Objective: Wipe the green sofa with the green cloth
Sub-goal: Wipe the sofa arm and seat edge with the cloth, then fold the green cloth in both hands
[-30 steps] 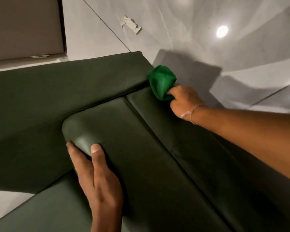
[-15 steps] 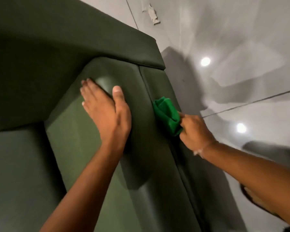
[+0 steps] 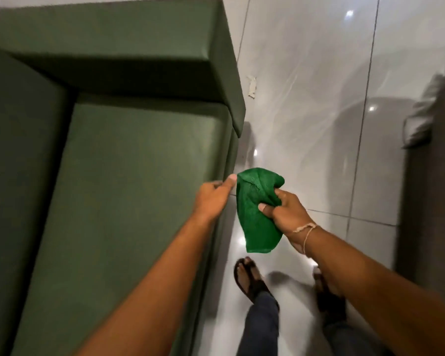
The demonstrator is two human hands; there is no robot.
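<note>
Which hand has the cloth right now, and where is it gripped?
Right hand pinches the green cloth near its bunched upper part; left hand holds nothing.

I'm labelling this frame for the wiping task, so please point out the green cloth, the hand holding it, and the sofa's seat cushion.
green cloth (image 3: 257, 227): head view, on its hanging lower half.
right hand (image 3: 287, 211): head view, on the back of the hand.
seat cushion (image 3: 129, 191): head view, on its bare top.
</note>
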